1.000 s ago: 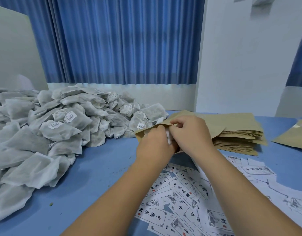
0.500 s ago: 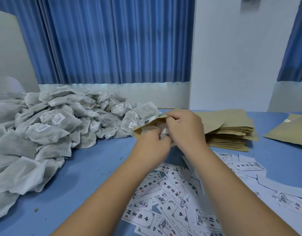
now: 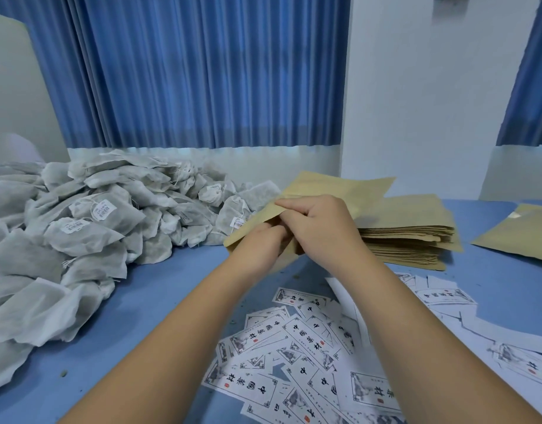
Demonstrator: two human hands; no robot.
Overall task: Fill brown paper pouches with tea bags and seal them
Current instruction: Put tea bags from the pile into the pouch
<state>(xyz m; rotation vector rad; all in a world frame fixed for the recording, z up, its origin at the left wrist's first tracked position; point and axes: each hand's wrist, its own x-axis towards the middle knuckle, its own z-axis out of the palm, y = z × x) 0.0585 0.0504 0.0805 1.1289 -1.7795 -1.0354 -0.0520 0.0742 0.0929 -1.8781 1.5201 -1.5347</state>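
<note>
A brown paper pouch (image 3: 334, 188) is lifted above the blue table (image 3: 159, 289), its mouth facing me. My right hand (image 3: 318, 228) pinches the pouch's upper lip near its left corner. My left hand (image 3: 257, 246) has its fingers pushed into the pouch's mouth; what they hold is hidden. A big heap of grey-white tea bags (image 3: 80, 228) with small tags covers the table's left side. A stack of flat brown pouches (image 3: 413, 237) lies just right of my hands.
Printed white labels (image 3: 294, 347) lie scattered on the table under my forearms. Another brown pouch (image 3: 520, 234) lies flat at the far right. Blue curtains (image 3: 202, 71) and a white wall stand behind the table.
The pouch has risen and opened wider. My left hand has gone deeper into its mouth, and the white tea bag seen between my hands earlier is no longer visible.
</note>
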